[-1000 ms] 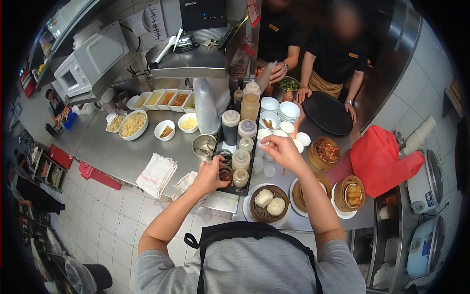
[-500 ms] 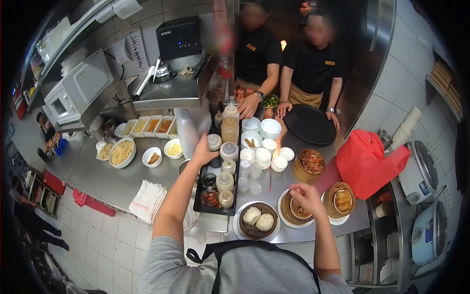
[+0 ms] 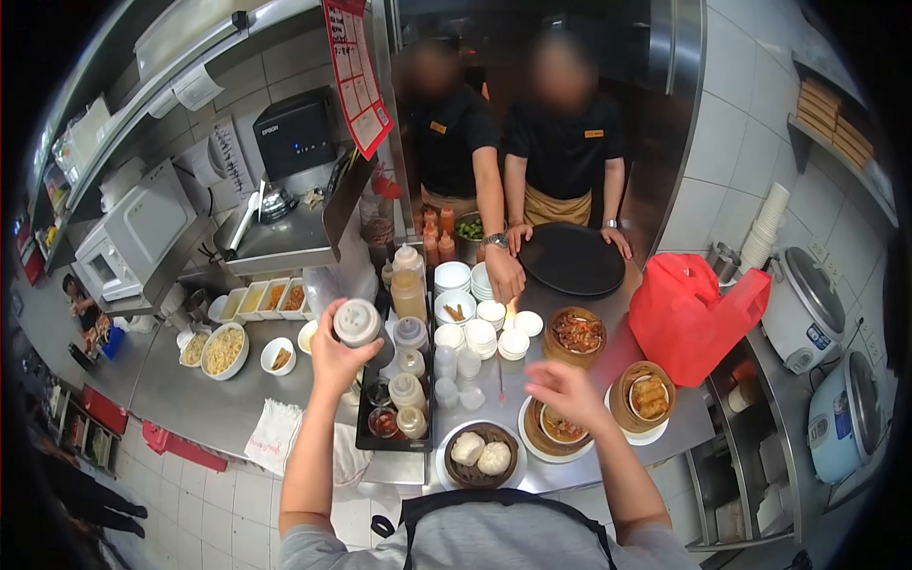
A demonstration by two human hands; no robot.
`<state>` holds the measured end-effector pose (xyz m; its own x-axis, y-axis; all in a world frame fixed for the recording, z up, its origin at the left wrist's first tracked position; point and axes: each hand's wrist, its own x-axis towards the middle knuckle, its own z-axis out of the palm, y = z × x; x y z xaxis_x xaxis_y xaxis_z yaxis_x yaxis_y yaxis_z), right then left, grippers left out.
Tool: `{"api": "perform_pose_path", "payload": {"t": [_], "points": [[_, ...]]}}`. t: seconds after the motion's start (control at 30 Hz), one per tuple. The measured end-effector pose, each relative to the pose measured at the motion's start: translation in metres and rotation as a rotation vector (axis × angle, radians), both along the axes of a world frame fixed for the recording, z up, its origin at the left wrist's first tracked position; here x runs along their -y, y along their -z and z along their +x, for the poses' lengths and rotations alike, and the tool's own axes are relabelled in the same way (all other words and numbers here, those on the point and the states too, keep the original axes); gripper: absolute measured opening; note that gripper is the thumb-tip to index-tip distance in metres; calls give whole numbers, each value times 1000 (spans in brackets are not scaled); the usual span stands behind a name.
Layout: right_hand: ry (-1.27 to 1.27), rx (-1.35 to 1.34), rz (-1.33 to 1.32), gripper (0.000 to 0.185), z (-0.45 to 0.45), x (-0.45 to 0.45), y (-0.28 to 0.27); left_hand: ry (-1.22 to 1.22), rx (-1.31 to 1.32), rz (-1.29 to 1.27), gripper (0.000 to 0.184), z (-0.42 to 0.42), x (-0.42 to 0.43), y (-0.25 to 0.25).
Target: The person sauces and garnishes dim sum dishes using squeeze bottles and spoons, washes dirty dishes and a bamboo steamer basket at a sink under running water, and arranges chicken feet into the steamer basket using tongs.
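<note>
My left hand [image 3: 334, 366] is wrapped around a white-lidded shaker bottle [image 3: 357, 321], raised beside a black tray [image 3: 369, 443] of condiment bottles and jars. Empty and with fingers apart, my right hand [image 3: 570, 391] hovers over a bamboo steamer [image 3: 534, 424] holding a dish in reddish sauce, on a white plate. To its right stands another steamer [image 3: 616, 399] with yellowish-brown food. Behind it is a third steamer [image 3: 577, 353] with dark, saucy pieces. A steamer with two white buns [image 3: 493, 458] sits at the near counter edge.
Across the counter, a co-worker's hand [image 3: 506, 275] reaches over stacked white bowls [image 3: 453, 276]. Another person has both hands by a black round tray [image 3: 572, 261]. A red plastic bag [image 3: 689, 323] stands at right. Bowls of toppings [image 3: 226, 350] and a folded cloth [image 3: 275, 432] lie left.
My left hand has lifted the shaker bottle up from the tray. The fingers of my right hand have opened. The co-worker's hand has moved over the white bowls, and the camera view has shifted.
</note>
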<state>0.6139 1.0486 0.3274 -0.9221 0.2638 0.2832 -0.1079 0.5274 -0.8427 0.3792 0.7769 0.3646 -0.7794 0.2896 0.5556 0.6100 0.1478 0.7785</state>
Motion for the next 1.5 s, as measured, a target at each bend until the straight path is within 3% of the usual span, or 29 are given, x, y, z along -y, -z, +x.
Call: {"api": "perform_pose_path", "payload": {"t": [0.03, 0.07, 0.17, 0.2, 0.23, 0.3, 0.37, 0.4, 0.43, 0.47, 0.5, 0.53, 0.57, 0.63, 0.7, 0.8, 1.03, 1.23, 1.5], "points": [[-57, -158, 132, 34, -15, 15, -13, 78, 29, 38, 74, 14, 0, -17], [-153, -115, 112, 57, -28, 28, -26, 135, 66, 24, 75, 30, -1, -34], [-221, -261, 232, 101, -68, 63, -34, 236, 113, -30, 75, 69, -24, -58], [-219, -294, 147, 104, -74, 72, -36, 331, 169, 7, 76, 80, -35, -59], [-180, -408, 65, 103, -81, 77, -33, 424, 226, 46, 76, 89, -48, -59], [-116, -355, -128, 97, -71, 67, -34, 490, 327, 76, 81, 96, -71, -47], [-111, -362, -133, 90, -64, 38, -26, 566, 350, 95, 90, 101, -94, -40], [-150, -306, -230, 87, -58, 22, -26, 602, 155, 108, 96, 100, -100, -43], [-141, -322, -220, 85, -51, 2, -22, 445, -157, -21, 97, 96, -95, -63], [-92, -280, -158, 83, -48, -25, -13, 303, -398, 18, 96, 84, -92, -80], [-51, -237, -92, 82, -44, -53, -6, 36, -554, -11, 93, 77, -85, -99], [-1, -187, -58, 80, -37, -78, -8, -13, -657, 233, 80, 54, -86, -112], [44, -136, -26, 79, -29, -103, -9, -179, -822, 283, 67, 28, -81, -125], [211, 1, 34, 80, -22, -155, 6, -423, -960, 147, 60, -13, -74, -139], [343, 72, 223, 81, -15, -197, 23, -589, -916, 3, 58, -57, -78, -128], [375, 320, 361, 81, -4, -230, 33, -575, -1035, 64, 54, -60, -89, -126], [264, 718, 680, 75, 4, -248, 48, -657, -1086, 61, 46, -67, -93, -122], [247, 696, 791, 68, -7, -261, 58, -642, -1120, 55, 41, -72, -92, -121], [273, 682, 746, 71, -4, -257, 51, -702, -1081, -7, 38, -65, -91, -120]]}}
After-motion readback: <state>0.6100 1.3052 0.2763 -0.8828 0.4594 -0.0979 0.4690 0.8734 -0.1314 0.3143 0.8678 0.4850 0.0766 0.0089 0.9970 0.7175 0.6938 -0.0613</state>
